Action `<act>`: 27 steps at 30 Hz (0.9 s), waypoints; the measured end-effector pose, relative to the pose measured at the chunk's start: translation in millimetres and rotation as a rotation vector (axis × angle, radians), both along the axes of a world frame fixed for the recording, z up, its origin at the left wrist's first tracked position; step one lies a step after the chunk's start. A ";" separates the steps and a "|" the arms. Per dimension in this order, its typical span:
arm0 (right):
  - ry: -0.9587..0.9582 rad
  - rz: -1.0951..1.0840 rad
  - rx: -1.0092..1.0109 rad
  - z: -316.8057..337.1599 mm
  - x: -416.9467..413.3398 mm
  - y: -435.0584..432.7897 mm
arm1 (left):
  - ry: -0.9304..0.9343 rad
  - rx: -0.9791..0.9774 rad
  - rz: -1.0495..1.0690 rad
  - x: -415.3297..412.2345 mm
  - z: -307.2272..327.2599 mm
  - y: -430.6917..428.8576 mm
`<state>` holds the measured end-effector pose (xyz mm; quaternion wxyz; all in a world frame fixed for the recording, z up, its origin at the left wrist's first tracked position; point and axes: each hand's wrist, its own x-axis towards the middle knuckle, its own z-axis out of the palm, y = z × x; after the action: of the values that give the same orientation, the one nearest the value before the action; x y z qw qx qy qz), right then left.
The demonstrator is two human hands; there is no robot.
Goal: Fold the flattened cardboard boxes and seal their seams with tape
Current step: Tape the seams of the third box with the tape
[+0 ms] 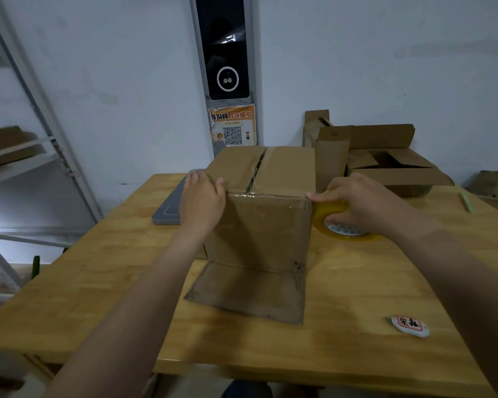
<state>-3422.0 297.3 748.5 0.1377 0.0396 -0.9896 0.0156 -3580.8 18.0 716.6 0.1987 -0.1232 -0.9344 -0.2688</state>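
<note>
A brown cardboard box (259, 225) stands upright in the middle of the wooden table (98, 282). Its two top flaps are folded down with a dark gap along the centre seam, and one bottom flap lies flat toward me. A strip of clear tape runs along the box's near top edge. My left hand (202, 199) presses flat against the box's upper left corner, thumb on the top edge. My right hand (362, 202) grips a roll of yellowish clear tape (339, 225) at the box's upper right corner.
A grey flat tablet (170, 208) lies left of the box. Several opened and flattened boxes (385, 165) sit at the back right. A white round badge (410, 326) lies front right, a green pen (466, 201) far right. Metal shelving (26, 156) stands left.
</note>
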 end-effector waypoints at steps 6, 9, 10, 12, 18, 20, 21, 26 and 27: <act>0.018 0.004 -0.021 -2.5 0.4 1.6 | -0.101 0.080 0.047 -9.1 5.0 1.5; 0.031 0.005 0.001 -2.4 0.5 0.3 | -0.092 0.030 0.059 -9.1 5.2 -1.7; 0.033 0.004 0.002 -2.6 1.3 -0.3 | -0.064 -0.052 0.082 -6.8 3.9 -0.7; 0.036 0.000 0.000 -3.2 3.5 -0.6 | 0.006 -0.262 0.109 4.1 5.5 6.2; 0.041 0.006 0.028 -1.2 5.3 -1.6 | 0.205 -0.460 -0.274 43.2 1.0 47.1; 0.047 0.009 0.023 -2.0 5.0 -0.1 | 0.310 -0.509 -0.398 55.7 -8.8 61.2; 0.049 0.009 0.002 -3.3 5.3 1.4 | 0.343 -0.517 -0.421 59.5 -11.2 65.4; 0.075 -0.007 -0.231 -18.0 16.5 12.6 | 0.381 -0.550 -0.442 59.6 -12.8 63.2; 0.112 0.003 -0.305 -21.0 20.3 17.0 | 0.370 -0.562 -0.440 59.3 -12.7 62.1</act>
<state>-3401.7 314.3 727.5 0.1973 0.0205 -0.9664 0.1634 -3521.5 80.1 703.9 0.2599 -0.4164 -0.8711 -0.0122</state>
